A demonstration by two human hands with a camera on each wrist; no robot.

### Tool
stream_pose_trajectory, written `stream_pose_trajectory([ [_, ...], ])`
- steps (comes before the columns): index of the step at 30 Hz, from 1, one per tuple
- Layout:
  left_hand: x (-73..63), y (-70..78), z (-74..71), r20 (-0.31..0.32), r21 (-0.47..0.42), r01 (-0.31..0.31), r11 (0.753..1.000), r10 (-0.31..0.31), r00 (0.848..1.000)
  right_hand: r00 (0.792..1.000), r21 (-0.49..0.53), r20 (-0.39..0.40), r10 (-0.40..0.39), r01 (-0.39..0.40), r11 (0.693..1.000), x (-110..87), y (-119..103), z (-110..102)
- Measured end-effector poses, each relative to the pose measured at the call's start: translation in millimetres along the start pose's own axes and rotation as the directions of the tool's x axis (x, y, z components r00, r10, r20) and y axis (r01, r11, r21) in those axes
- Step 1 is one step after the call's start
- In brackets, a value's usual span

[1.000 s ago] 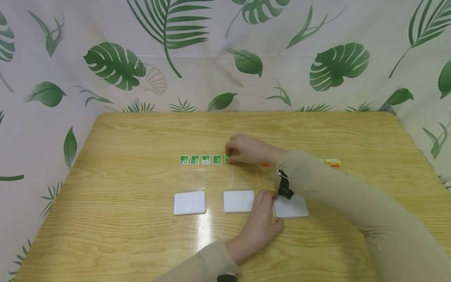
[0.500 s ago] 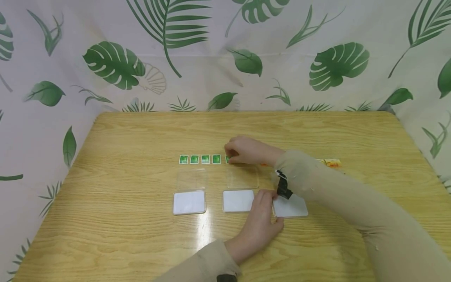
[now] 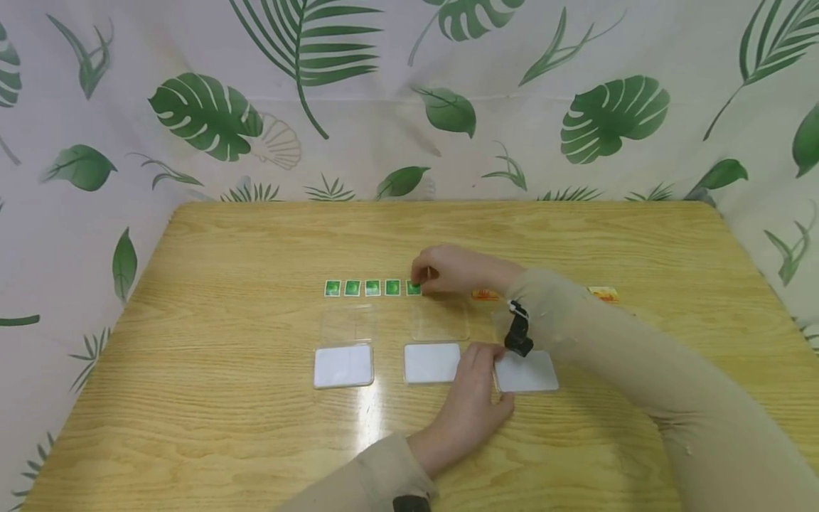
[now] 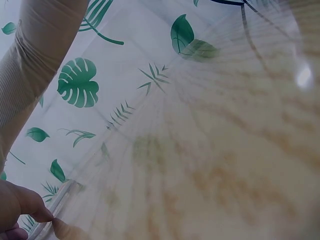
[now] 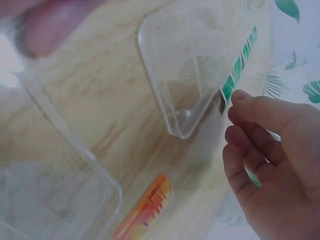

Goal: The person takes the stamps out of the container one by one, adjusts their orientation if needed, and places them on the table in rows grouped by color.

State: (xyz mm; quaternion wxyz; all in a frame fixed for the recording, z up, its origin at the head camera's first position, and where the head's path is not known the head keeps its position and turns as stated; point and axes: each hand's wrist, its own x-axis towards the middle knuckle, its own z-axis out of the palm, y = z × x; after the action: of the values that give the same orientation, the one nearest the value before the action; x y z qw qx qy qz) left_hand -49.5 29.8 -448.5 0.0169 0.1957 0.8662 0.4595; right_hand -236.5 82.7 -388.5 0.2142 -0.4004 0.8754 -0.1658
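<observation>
My right hand [image 3: 451, 269] is at the right end of a row of green stamps [image 3: 372, 288], its thumb and curled fingers pinching the edge of the last green stamp [image 3: 412, 288]. In the right wrist view that hand [image 5: 285, 145] has its thumb and index finger close together beside the stamp. My left hand [image 3: 470, 405] grips the left side of the rightmost clear plastic case [image 3: 527, 371], which has a white insert, thumb at its near edge and fingers at its far edge. The left wrist view shows only part of the hand [image 4: 17, 205] and the case rim [image 4: 62, 192].
Two more clear cases with white inserts, one at left [image 3: 343, 366] and one in the middle [image 3: 430, 363], lie on the wooden table [image 3: 224, 320]. Clear lids [image 3: 348, 325] lie behind them. Orange stamps [image 3: 603, 294] lie farther right, partly hidden by my right sleeve [image 3: 576, 320].
My right hand has shifted slightly right, so more of the last green stamp shows, lined up with the row. The left hand stays on the case.
</observation>
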Motion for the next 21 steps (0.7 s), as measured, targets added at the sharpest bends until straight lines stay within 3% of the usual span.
stream_pose_trajectory([
  [10,-0.2,0.2,0.2,-0.008,0.014,-0.013,1.000,0.013,1.000,0.990,0.015,-0.114,-0.084,0.086,0.996,-26.0,5,-13],
  [21,-0.9,-0.4,1.7,-0.003,0.025,-0.019,1.000,0.019,1.000,0.972,0.018,-0.231,0.028,-0.024,1.000,-80.4,15,-17],
])
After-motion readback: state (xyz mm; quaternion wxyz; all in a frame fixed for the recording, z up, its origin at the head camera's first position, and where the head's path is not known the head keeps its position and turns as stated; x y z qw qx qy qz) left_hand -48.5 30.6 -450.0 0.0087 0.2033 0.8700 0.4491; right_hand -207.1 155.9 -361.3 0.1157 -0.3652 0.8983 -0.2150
